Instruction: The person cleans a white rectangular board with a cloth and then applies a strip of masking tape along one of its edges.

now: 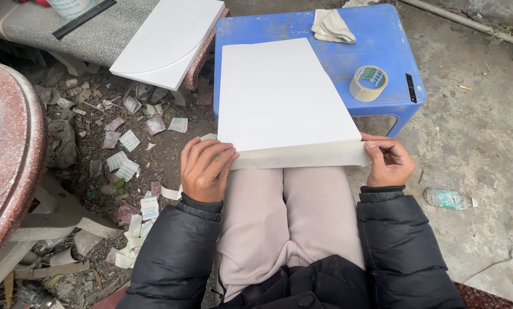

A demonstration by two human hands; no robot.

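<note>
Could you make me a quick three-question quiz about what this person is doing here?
1. True or false: both hands touch the tape strip along the white board's near edge.
2. What does the board's far end rest on?
3. The tape roll lies: A) on the ground, B) on the stool, C) on the lap.

Key:
1. True: left hand presses it, right hand pinches its end.
2. The blue stool.
3. B.

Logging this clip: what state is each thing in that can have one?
White panel: flat on the stool, near edge taped.
Tape strip: stretched between both hands.
Left hand: pressing the strip.
Right hand: pinching the strip's end.
Tape roll: lying flat.
Plastic bottle: on its side.
</note>
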